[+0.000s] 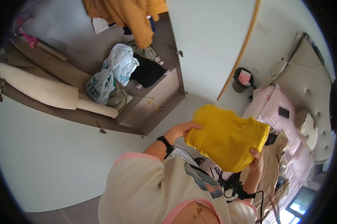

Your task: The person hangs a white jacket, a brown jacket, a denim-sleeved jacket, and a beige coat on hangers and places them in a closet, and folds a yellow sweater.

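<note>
A folded yellow fleecy cloth (pixel 228 136), perhaps a garment or a small blanket, is stretched between my two hands in front of my body. My left hand (pixel 187 128) grips its left edge, the thumb lying on top and the other fingers hidden beneath. At the near right corner my right hand (pixel 256 160) pinches it, thumb uppermost. The cloth hangs in the air, slightly tilted, with a thick rolled edge at its right. Black straps circle both my wrists.
Ahead on the left stands a wardrobe with its white doors (pixel 209 41) swung wide. Inside are plastic bags (pixel 120 63), a black cloth (pixel 148 71), beige rolled fabric (pixel 38 86) and a hanging orange garment (pixel 127 18). To the right are a bed with pink pillows (pixel 263 102) and a bin (pixel 242 80).
</note>
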A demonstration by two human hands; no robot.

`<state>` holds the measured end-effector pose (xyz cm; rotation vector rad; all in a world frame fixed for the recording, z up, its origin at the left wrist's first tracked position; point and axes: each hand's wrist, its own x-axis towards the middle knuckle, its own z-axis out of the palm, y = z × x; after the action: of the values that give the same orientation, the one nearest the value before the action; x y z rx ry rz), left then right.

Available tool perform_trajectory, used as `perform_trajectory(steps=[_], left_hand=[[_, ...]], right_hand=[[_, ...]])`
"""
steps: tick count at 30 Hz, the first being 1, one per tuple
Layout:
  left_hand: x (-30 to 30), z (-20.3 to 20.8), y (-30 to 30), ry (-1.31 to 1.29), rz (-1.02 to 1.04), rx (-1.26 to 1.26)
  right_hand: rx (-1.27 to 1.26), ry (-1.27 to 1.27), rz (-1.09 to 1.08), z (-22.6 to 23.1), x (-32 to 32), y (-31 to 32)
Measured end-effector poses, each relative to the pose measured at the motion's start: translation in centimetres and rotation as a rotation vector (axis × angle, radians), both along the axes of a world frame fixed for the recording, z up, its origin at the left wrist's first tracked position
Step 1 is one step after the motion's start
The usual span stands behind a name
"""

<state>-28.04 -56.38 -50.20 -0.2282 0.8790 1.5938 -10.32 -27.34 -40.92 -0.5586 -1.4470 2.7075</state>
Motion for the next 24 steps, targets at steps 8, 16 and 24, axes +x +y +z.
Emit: perform_trajectory(steps=[8,16,24], left_hand=[[-4.6,-2.7,-12.0,-0.02,0.236,-0.062],[-16.8,-2.8,-23.2,0.206,0.258,-0.194],[-24.1,2.8,-36.2,0.654,0.512,-0.613]], right_hand=[[0.047,-0.183,0.268,-2.0,-13.2,-9.7],[0.068,-0.241,0.357,-2.8,-26.1,-20.5],[0.04,-0.179,0.554,-3.2,-38.1,-32.1]])
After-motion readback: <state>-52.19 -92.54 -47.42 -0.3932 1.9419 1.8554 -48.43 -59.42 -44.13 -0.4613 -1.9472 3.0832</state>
